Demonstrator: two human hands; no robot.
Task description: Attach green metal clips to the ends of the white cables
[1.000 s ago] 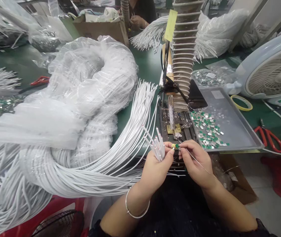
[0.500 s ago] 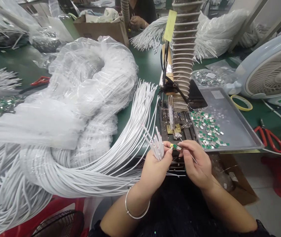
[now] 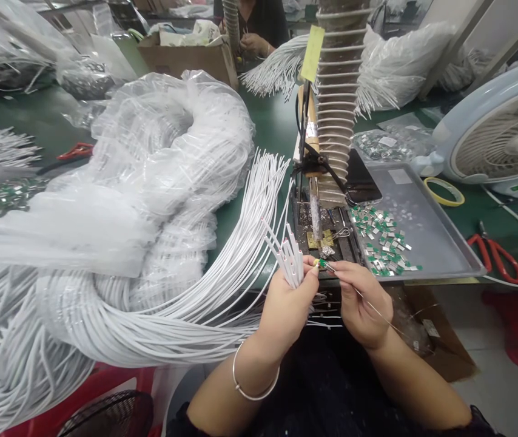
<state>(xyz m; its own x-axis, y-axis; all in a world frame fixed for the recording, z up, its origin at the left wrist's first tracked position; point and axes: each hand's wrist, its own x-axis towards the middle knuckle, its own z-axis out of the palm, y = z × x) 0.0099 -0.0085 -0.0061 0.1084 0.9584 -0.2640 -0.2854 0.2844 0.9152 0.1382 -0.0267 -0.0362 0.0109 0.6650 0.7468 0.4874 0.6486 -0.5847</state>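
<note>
My left hand [image 3: 287, 306] is closed around a bundle of short-cut white cable ends [image 3: 290, 261] that point upward. Between its thumb and forefinger sits a small green circuit board [image 3: 322, 263] with a metal end. My right hand [image 3: 364, 297] pinches a thin solder wire [image 3: 380, 312] that trails away to the lower right; its fingertips are close to the board, and whether they touch it I cannot tell. Just above the hands, a soldering iron [image 3: 315, 209] is fixed tip-down over a lump of solder [image 3: 327, 250].
A metal tray [image 3: 441, 243] holds many loose green boards [image 3: 384, 243]. Left lies a large bundle of white cables [image 3: 150, 315], partly in plastic. A ribbed hose [image 3: 338, 109], a fan [image 3: 509, 133], yellow tape [image 3: 444, 191] and red-handled pliers [image 3: 498, 258] stand around. Another person's hands [image 3: 255, 44] are across the table.
My right fingers have straightened and shifted slightly, and the solder wire now trails lower right instead of reaching up toward the iron. The board is turned a little in my left fingertips.
</note>
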